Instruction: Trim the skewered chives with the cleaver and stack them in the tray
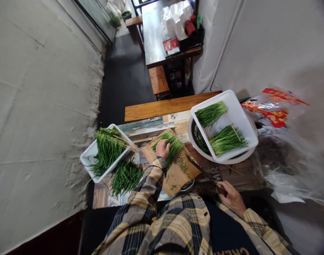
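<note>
My left hand (162, 148) rests with curled fingers on a row of green garlic chives (175, 144) lying across a wooden cutting board (175, 180). A skewer end seems to stick out of the row at its right. Wrapped round its handle, my right hand (232, 199) holds a dark-bladed knife (206, 171), whose tip reaches over the board's right edge. Small chopped bits (181, 163) lie on the board between the chives and the knife. Left of the board is a pile of loose chives (127, 177).
A white tray (87, 158) at left holds skewered chives (107, 150). At right, another white tray (237, 109) with two chive bundles rests on a round basin (191, 140). Clear plastic bags (289, 166) lie beyond it. A bench (162, 107) stands behind the table.
</note>
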The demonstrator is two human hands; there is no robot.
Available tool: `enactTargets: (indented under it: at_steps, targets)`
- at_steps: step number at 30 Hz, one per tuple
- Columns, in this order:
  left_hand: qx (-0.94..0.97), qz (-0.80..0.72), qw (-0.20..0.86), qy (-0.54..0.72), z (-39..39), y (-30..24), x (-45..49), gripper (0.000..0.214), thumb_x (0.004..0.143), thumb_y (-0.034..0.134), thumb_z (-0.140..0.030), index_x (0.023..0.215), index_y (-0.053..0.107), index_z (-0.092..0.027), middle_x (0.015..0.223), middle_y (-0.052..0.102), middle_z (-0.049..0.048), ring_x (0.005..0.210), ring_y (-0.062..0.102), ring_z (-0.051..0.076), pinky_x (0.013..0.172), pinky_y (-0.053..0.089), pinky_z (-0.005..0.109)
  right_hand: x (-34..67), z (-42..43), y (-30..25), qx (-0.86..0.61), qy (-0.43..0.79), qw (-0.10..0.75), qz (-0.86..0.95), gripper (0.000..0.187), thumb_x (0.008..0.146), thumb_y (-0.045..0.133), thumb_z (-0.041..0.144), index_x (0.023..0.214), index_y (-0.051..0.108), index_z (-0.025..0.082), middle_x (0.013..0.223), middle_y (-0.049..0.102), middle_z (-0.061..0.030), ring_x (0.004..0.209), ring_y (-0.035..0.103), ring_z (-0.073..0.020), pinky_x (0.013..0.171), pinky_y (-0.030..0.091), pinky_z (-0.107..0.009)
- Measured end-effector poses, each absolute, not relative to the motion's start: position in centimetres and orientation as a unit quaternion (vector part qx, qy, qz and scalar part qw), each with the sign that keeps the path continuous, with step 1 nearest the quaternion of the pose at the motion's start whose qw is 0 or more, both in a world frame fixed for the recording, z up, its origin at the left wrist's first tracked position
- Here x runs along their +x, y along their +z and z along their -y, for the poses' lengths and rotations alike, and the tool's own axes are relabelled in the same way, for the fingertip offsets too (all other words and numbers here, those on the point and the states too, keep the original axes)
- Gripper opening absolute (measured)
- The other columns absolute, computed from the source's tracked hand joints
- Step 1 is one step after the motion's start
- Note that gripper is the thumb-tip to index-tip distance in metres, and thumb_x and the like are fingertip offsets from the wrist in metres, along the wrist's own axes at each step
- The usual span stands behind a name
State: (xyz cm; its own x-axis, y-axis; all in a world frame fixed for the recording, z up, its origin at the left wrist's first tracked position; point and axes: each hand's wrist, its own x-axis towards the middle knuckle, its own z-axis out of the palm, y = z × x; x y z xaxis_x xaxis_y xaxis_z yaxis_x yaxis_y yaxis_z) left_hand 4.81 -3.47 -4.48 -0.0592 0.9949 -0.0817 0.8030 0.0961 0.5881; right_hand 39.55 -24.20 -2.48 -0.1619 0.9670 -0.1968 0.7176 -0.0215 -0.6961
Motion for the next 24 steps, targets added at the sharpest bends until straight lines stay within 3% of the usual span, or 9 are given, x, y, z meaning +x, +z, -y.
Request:
enactTargets:
  at_steps: [4,9,13,18,21,24]
  targets:
    - [0.532,-0.772,0.22,0.268,8.0,-3.4,-0.2,0.024,0.085,0.044,-0.028,0.099,0.06,-0.016,0.096,0.062,0.0095,0.091,0.058,0.02,0.085,0.045,0.034,38.4,22.9,-2.1,-0.59,0.358,0.184,0.7,0.027,0.075,0.047,0.022,0.1,0.058,0.02,0.095,0.065,-0.007,0.09,0.063,-0.02,0.079,0.051,-0.03]
    - [0.54,-0.787,0.205,0.219,16.0,-3.4,-1.8,0.037,0.083,0.048,-0.034,0.114,0.054,-0.014,0.111,0.059,0.0157,0.107,0.054,0.026,0.095,0.041,0.04,35.7,21.3,-1.2,-0.531,0.386,0.178,0.733,0.022,0.078,0.049,0.025,0.097,0.059,0.02,0.091,0.065,-0.0069,0.088,0.063,-0.0197,0.079,0.05,-0.03]
    - [0.585,-0.769,0.196,0.164,19.5,-4.0,1.0,0.071,0.075,0.06,-0.043,0.134,0.036,-0.013,0.137,0.042,0.02,0.13,0.034,0.032,0.107,0.026,0.047,33.0,20.5,-0.4,-0.501,0.396,0.161,0.753,0.02,0.082,0.048,0.028,0.097,0.059,0.019,0.092,0.065,-0.0078,0.089,0.062,-0.0198,0.08,0.049,-0.029]
    - [0.609,-0.77,0.169,0.087,19.1,-4.6,2.7,0.103,0.064,0.069,-0.048,0.142,0.016,-0.009,0.147,0.025,0.0206,0.137,0.016,0.034,0.111,0.012,0.05,30.0,20.1,0.5,-0.5,0.395,0.132,0.759,0.021,0.085,0.047,0.034,0.091,0.059,0.018,0.086,0.065,-0.0075,0.083,0.061,-0.0199,0.076,0.048,-0.029]
    - [0.616,-0.768,0.17,0.054,18.4,-5.0,2.1,0.105,0.061,0.073,-0.043,0.141,0.016,-0.007,0.145,0.028,0.0211,0.135,0.021,0.034,0.112,0.013,0.046,28.5,20.0,1.0,-0.515,0.399,0.116,0.75,0.022,0.085,0.047,0.036,0.089,0.058,0.018,0.085,0.064,-0.0069,0.082,0.061,-0.0196,0.075,0.047,-0.029]
    - [0.614,-0.765,0.193,0.028,17.9,-5.3,1.1,0.094,0.063,0.073,-0.037,0.138,0.024,-0.009,0.135,0.039,0.0192,0.126,0.034,0.031,0.107,0.025,0.042,27.5,20.1,1.3,-0.526,0.398,0.112,0.744,0.022,0.084,0.047,0.036,0.089,0.058,0.018,0.086,0.064,-0.0071,0.082,0.06,-0.0199,0.076,0.047,-0.029]
